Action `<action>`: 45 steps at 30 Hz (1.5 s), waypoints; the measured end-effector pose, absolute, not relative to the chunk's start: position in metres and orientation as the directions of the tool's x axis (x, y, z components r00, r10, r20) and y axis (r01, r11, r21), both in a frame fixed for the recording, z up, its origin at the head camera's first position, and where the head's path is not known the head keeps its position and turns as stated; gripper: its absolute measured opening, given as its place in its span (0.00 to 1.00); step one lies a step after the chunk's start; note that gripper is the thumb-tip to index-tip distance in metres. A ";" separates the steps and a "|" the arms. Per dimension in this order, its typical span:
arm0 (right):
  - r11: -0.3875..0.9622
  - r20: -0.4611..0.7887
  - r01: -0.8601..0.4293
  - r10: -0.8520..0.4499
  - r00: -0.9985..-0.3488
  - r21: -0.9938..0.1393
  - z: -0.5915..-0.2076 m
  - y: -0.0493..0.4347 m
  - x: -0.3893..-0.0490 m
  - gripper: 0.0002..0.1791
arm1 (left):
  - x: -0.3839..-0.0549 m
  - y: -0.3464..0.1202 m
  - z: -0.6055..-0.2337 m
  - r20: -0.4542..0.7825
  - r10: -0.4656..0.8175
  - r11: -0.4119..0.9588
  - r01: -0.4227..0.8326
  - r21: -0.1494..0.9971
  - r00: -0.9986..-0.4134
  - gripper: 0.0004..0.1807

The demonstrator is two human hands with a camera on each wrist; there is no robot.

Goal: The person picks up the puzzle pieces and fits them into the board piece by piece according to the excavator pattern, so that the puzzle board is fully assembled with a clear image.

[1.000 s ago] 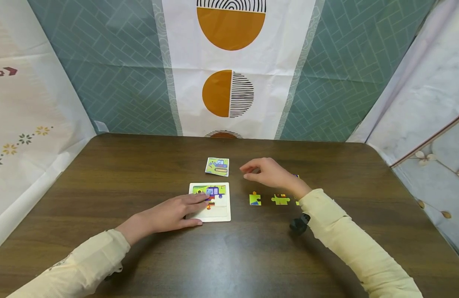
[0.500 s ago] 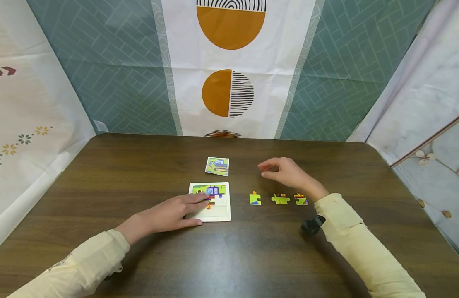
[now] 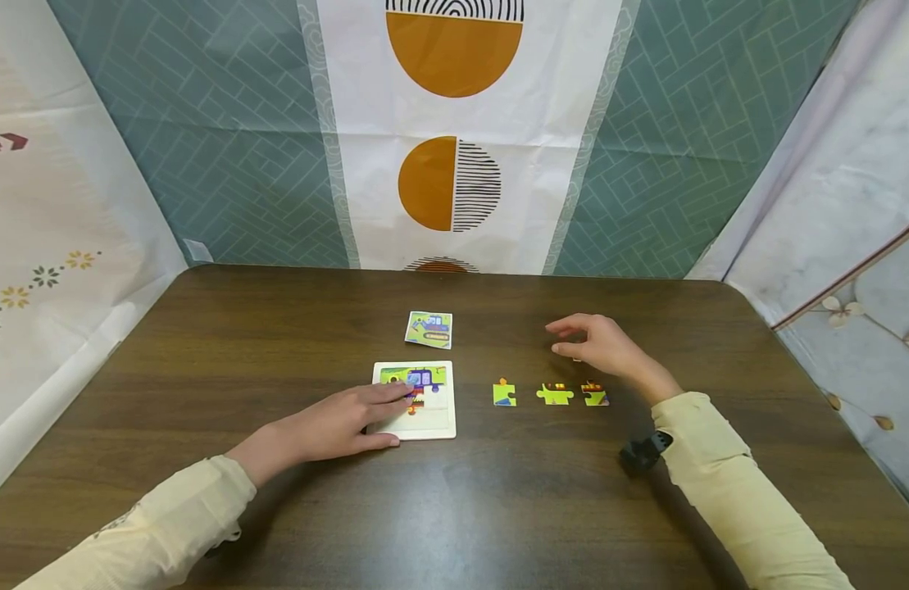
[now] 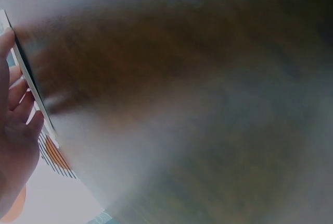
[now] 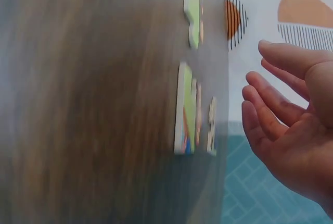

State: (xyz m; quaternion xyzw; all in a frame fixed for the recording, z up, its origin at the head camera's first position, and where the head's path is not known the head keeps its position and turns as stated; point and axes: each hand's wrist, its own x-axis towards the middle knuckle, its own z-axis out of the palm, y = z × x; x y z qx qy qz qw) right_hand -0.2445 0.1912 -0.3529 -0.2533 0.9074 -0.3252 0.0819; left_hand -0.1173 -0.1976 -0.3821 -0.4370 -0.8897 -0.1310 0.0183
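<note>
My left hand (image 3: 348,422) lies with extended fingers on a white puzzle tray (image 3: 438,432) in the head view. The tray holds joined pieces of a picture with a blue-purple cab (image 3: 422,378); my fingers cover part of it. My right hand (image 3: 603,346) hovers above the table with loosely bent fingers, holding nothing. Just in front of it is a row of green puzzle pieces: one at left (image 3: 504,393), a middle piece (image 3: 555,395) and a right piece (image 3: 595,394). Another piece (image 3: 576,360) is mostly hidden under the right hand.
A picture card (image 3: 429,329) of a blue digger lies behind the tray. Everything rests on a dark brown wooden table (image 3: 454,508). Patterned cloth (image 3: 454,164) hangs along its far edge, with more cloth at both sides.
My right hand has moved steadily to the right, away from the card, and uncovered the right piece of the row. My left hand and the tray have stayed put.
</note>
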 end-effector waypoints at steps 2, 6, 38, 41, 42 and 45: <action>0.666 0.011 -0.397 -0.505 -0.863 -0.632 -0.354 0.196 -0.246 0.21 | -0.117 -0.198 -0.383 0.150 0.773 0.582 0.783 0.217 -0.616 0.30; 0.687 0.013 -0.391 -0.486 -0.874 -0.612 -0.356 0.207 -0.249 0.22 | -0.117 -0.198 -0.383 0.160 0.776 0.578 0.790 0.203 -0.610 0.30; 0.716 -0.090 -0.337 -0.486 -0.869 -0.611 -0.365 0.231 -0.259 0.28 | -0.116 -0.199 -0.383 0.127 0.758 0.606 0.762 0.226 -0.640 0.30; 0.738 -0.091 -0.357 -0.490 -0.867 -0.573 -0.364 0.228 -0.260 0.27 | -0.116 -0.200 -0.382 0.119 0.755 0.611 0.758 0.228 -0.645 0.30; 0.744 -0.092 -0.361 -0.490 -0.867 -0.562 -0.364 0.227 -0.260 0.26 | -0.116 -0.199 -0.382 0.119 0.755 0.611 0.758 0.228 -0.645 0.30; 0.755 -0.090 -0.375 -0.494 -0.865 -0.538 -0.364 0.228 -0.261 0.25 | -0.116 -0.199 -0.382 0.134 0.759 0.602 0.765 0.229 -0.637 0.30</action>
